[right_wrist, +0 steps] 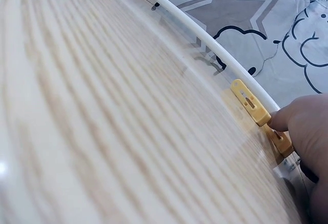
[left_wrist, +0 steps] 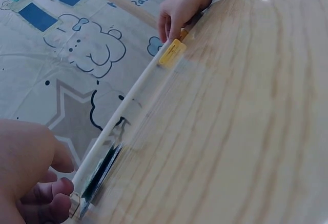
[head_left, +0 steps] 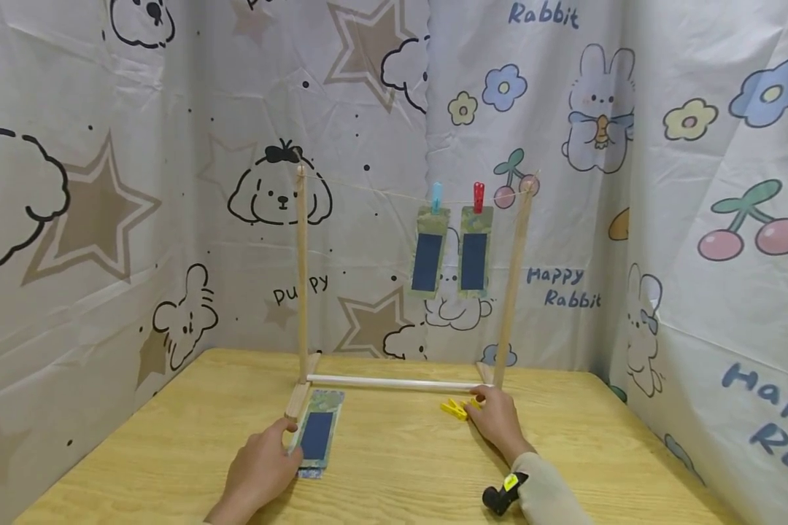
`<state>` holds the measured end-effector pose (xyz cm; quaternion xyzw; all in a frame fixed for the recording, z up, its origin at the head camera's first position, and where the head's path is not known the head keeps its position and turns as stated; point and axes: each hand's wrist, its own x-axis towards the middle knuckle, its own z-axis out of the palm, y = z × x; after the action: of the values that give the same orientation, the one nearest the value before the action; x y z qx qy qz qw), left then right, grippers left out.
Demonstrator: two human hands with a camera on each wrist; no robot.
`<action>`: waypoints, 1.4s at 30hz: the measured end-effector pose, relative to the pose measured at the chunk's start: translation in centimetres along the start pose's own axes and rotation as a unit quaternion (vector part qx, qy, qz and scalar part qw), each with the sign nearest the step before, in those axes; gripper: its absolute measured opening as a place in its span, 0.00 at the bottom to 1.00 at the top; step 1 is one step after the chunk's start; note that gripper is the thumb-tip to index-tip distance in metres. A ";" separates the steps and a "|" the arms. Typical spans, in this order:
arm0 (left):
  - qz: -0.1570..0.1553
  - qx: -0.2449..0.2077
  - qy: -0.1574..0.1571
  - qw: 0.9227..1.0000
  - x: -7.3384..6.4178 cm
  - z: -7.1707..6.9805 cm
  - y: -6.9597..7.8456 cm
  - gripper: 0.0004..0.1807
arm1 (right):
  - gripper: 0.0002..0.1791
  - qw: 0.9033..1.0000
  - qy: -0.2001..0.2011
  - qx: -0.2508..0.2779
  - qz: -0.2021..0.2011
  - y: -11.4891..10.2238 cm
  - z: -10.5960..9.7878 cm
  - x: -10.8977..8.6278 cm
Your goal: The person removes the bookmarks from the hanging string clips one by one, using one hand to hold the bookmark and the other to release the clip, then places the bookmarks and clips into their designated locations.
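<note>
My left hand (head_left: pixel 260 467) is at the left edge of several patterned green cards (head_left: pixel 329 403) with dark blue panels, overlapping on the table. In the left wrist view its fingers (left_wrist: pixel 59 190) are bent beside the cards, with no clear grip on them. On the right, my right hand (head_left: pixel 497 421) has thumb and fingertips around one yellow clothespin (right_wrist: pixel 281 143); the thumb is hidden in the right wrist view. A second yellow clothespin (head_left: pixel 454 410) lies just left of those fingertips.
Behind stands a wooden frame (head_left: pixel 303 277) with a white bottom rod (head_left: pixel 394 382). From its string (head_left: pixel 368 191) hang two similar cards (head_left: pixel 428 261), under a blue clothespin (head_left: pixel 436 197) and a red clothespin (head_left: pixel 479 197). Printed curtains (head_left: pixel 341 131) surround the table (head_left: pixel 394 467).
</note>
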<state>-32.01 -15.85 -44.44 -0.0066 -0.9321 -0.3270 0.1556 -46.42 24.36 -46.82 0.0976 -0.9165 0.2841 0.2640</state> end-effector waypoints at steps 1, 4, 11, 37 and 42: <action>0.001 -0.002 0.003 1.000 0.1 0.0 0.0 0.22 | 0.17 1.000 0.001 0.003 0.000 0.0 0.0 0.1; -0.001 -0.010 0.003 1.000 0.3 0.0 0.1 0.21 | 0.17 1.000 0.001 0.011 -0.002 0.0 0.0 0.1; 0.005 -0.022 0.013 1.000 0.2 0.0 0.0 0.19 | 0.17 1.000 0.003 0.031 0.006 0.0 0.1 0.1; 0.019 -0.040 0.033 0.998 0.3 0.2 0.3 0.15 | 0.19 0.980 0.026 0.162 0.115 -0.1 -0.6 0.8; 0.031 -0.061 0.031 0.997 0.2 0.2 0.4 0.15 | 0.23 0.952 0.029 0.241 0.184 -0.6 -1.3 1.4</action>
<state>-32.22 -15.42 -44.25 -0.0349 -0.9043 -0.3787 0.1941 -46.81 24.58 -44.85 -0.0207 -0.8150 0.5427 0.2020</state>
